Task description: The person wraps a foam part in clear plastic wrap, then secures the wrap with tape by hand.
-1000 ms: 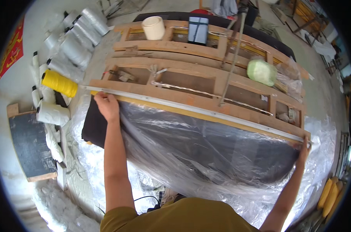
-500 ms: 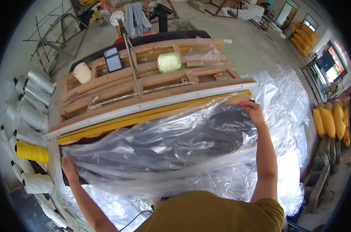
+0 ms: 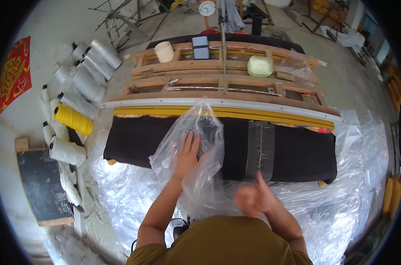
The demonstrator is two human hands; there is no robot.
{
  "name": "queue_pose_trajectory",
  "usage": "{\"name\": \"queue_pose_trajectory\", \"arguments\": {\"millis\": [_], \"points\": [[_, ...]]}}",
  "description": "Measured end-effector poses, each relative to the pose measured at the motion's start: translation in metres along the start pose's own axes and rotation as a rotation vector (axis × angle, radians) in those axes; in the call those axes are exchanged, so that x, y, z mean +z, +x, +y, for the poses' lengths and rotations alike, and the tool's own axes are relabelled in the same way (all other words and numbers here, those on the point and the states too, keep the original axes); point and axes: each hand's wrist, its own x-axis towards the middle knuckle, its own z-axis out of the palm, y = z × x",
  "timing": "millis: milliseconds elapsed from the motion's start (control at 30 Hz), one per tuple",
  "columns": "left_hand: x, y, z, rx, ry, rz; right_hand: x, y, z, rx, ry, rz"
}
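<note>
Plastic film (image 3: pixel 212 148) bunched @ L hand (image 3: pixel 186 160), b4 spread.

At centre, film (image 3: pixel 211 139) lies over the cloth (image 3: pixel 129 139), left of a strip (image 3: pixel 254 150). Behind run a rail (image 3: pixel 271 108), then the counter (image 3: pixel 191 66), bearing, left to right, a cylinder (image 3: pixel 164 52), box (image 3: pixel 200 47) and bundle (image 3: pixel 260 66). Upper left: rolls (image 3: pixel 89 85).

Two hands (image 3: pixel 188 157) (image 3: pixel 253 198), one yellow spool (image 3: pixel 73 119), one round dial (image 3: pixel 207 8), one red banner (image 3: pixel 13 76), one cream cylinder (image 3: pixel 164 52)
</note>
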Motion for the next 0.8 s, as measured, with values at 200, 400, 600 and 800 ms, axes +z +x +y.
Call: {"name": "queue_pose_trajectory", "arguments": {"millis": [200,400,600,800], "points": [[-0.021,-0.031,-0.039,-0.08,-0.163,0.183,-0.012,-0.056,-0.043,-0.359,-1.066,1.245],[-0.071,-0.046,0.043,0.021,-1.069,-0.235,0.032,0.058,-0.092,-0.894,-0.944,0.737],[-0.103,-0.067,0.039,-0.002,-0.143,0.148,0.039,0.098,-0.073,-0.441,-0.572,0.348],[-0.104,-0.023,0.082,0.164,-0.051,0.369,0.076,0.103,-0.036,-0.383,-0.474,0.209]]}}
